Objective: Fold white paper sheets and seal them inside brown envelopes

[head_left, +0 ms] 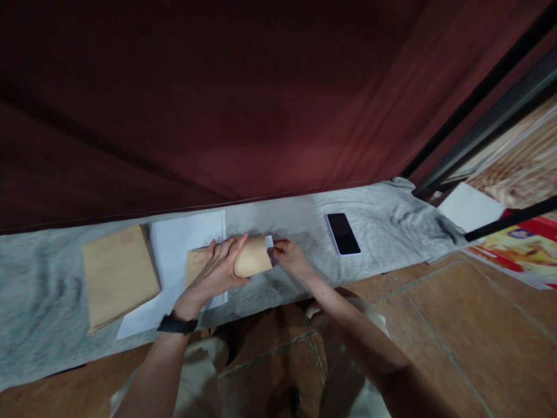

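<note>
A brown envelope (250, 258) lies on a grey cloth-covered bench (43, 290). My left hand (217, 270) rests on top of it with the fingers stretched out flat, a black band on the wrist. My right hand (289, 256) pinches a white folded sheet (270, 242) that sticks out of the envelope's right end. Under the envelope's left part lies a stack of white paper (183, 244).
A pile of brown envelopes (117, 276) sits left of the white paper. A black phone (343, 233) lies to the right on the cloth. A dark red curtain (217, 98) hangs behind the bench. White paper and colourful printed sheets (513, 244) lie on the tiled floor at right.
</note>
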`<state>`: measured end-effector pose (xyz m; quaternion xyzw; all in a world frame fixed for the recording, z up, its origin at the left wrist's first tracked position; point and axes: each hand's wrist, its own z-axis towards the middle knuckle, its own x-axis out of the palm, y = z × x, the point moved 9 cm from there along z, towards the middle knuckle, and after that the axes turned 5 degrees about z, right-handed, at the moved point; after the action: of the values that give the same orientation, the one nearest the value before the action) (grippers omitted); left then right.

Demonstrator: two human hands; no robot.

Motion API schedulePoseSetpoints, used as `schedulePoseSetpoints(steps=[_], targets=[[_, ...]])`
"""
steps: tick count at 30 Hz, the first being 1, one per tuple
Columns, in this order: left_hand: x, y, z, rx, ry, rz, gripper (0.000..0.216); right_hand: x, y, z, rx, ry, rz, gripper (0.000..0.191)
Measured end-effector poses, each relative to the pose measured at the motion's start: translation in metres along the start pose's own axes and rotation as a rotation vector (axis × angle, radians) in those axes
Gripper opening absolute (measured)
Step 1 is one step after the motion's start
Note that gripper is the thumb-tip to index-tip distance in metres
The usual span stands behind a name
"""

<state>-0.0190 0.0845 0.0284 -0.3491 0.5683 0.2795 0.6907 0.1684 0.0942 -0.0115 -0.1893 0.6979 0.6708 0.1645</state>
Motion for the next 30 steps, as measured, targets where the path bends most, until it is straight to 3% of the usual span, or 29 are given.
schedulePoseSetpoints(steps=[15,22,30], targets=[[-0.005,-0.01,0.003,0.005,-0.003,0.006,0.115,0.004,0.002,-0.006,0.14,0.02,-0.084,0.02],[-0.003,-0.009,0.003,0.015,-0.011,0.007,0.115,0.001,0.005,-0.011,0.111,-0.08,-0.115,0.012],[-0.003,-0.008,0.002,0.027,-0.015,0.016,0.115,0.003,-0.004,-0.011,0.117,-0.173,0.037,0.004]])
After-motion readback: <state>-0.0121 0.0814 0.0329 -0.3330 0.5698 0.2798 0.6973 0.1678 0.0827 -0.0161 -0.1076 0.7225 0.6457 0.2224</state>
